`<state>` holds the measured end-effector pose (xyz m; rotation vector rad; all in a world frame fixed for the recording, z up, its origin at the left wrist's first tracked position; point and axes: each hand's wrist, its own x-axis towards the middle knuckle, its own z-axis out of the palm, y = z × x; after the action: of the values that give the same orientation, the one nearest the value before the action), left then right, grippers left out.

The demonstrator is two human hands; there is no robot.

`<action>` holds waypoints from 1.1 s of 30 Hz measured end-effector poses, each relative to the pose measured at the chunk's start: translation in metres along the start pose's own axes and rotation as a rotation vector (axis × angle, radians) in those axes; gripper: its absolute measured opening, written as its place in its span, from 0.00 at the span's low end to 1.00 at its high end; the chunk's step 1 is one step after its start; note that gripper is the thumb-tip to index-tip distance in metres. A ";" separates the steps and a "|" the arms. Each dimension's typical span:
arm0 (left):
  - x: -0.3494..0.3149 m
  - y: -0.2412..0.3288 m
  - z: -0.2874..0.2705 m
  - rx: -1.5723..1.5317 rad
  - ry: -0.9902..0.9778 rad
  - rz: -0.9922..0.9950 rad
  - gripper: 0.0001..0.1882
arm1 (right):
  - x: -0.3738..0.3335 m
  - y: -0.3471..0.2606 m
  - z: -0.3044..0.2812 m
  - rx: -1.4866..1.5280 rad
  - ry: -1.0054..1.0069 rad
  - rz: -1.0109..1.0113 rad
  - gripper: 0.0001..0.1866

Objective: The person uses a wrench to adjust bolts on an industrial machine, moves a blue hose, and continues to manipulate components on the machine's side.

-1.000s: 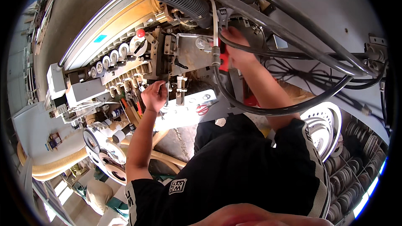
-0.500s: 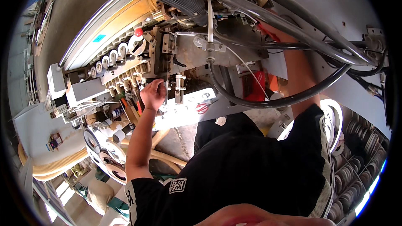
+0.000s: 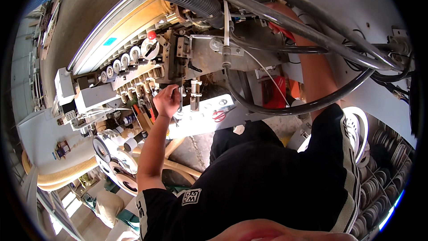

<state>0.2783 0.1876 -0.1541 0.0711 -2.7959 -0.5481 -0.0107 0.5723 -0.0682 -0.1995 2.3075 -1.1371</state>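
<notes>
Hoses (image 3: pixel 276 16) overlie right hand (image 3: pixel 284 10), grip hidden, and red handle (image 3: pixel 281 31), so pulling could snag; left of them, curled left hand (image 3: pixel 167 101), contents unclear, risks pinching if the machine (image 3: pixel 169 58) moves.

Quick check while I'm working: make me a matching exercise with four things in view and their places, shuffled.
Things:
1. bare left hand
2. bare right hand
3. red-handled scissors
4. cream ribbed hose

Places:
A. on the bright white flat panel
B. toward the lower left of the view
C. partly hidden behind thick black hoses
D. just left of the upright metal fixture

Right pairs: 1-D, 2-C, 3-A, 4-B.
</notes>
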 end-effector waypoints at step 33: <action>0.001 -0.004 0.002 -0.010 -0.008 -0.001 0.05 | -0.006 -0.021 -0.012 0.050 0.081 -0.076 0.22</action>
<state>0.2766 0.1845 -0.1566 0.0675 -2.8010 -0.5642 -0.0146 0.5700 -0.0437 -0.2272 2.3565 -1.2610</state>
